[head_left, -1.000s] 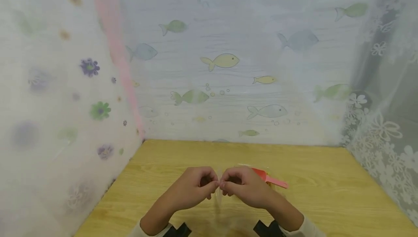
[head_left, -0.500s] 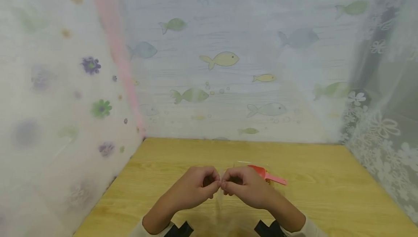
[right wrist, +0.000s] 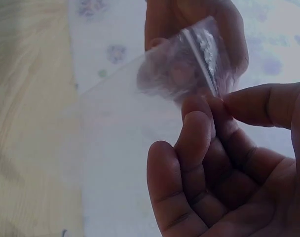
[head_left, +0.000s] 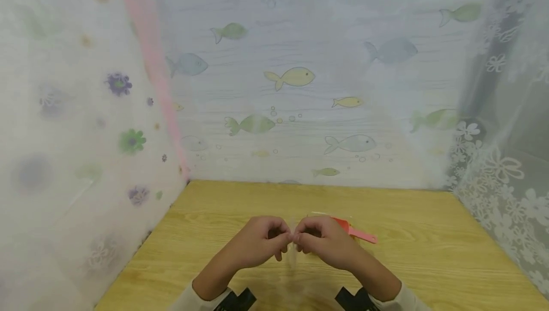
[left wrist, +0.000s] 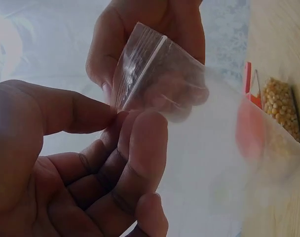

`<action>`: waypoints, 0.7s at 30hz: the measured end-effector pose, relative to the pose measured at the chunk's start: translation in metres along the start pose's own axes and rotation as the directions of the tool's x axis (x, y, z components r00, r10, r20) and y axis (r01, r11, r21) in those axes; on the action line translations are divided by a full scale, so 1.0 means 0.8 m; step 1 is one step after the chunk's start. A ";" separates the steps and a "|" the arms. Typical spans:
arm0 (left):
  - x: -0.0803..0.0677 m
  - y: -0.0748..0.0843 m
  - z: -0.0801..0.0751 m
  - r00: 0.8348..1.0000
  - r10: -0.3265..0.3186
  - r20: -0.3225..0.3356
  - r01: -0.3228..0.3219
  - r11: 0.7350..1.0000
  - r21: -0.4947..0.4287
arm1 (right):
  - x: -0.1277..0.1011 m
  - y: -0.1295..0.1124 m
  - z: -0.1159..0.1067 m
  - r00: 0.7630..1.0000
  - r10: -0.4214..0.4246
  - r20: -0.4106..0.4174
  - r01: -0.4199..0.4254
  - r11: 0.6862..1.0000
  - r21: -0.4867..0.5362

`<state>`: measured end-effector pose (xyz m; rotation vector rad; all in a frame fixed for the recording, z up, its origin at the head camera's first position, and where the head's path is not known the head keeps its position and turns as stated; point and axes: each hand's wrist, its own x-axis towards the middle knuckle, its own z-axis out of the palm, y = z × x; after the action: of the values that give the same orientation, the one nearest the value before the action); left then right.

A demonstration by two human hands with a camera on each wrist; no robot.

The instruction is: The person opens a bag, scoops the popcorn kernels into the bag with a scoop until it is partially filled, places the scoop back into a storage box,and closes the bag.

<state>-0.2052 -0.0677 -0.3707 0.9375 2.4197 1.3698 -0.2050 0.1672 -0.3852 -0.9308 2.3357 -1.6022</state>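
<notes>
A clear zip-lock bag (left wrist: 214, 143) hangs below my two hands, its zip strip along the top. My left hand (head_left: 262, 242) pinches the zip edge between thumb and index finger. Close beside it, my right hand (head_left: 328, 243) pinches the same edge, also with thumb and index finger. In the right wrist view the bag (right wrist: 120, 118) looks flat, with nothing visible inside. The fingertips of both hands nearly meet at the zip. From the head the bag is only a faint, thin strip, seen edge-on.
Behind my right hand lies a red scoop (head_left: 362, 235) with a pink handle, on a clear container partly hidden by that hand. Yellow corn kernels (left wrist: 281, 102) show there in the left wrist view. The wooden table (head_left: 240, 196) meets printed curtains (head_left: 296, 125) at the back and sides.
Both hands have shifted slightly to the right and up in the head view, still pinching the bag's zip edge. The scoop stays in place.
</notes>
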 end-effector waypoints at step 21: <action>0.006 -0.009 -0.006 0.999 -0.047 -0.005 0.046 0.994 -0.096 | 0.005 0.002 0.005 0.992 0.116 -0.043 -0.111 0.988 0.109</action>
<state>-0.2143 -0.0713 -0.3735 0.8485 2.3421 1.4609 -0.2071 0.1624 -0.3876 -0.7303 2.2647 -1.7033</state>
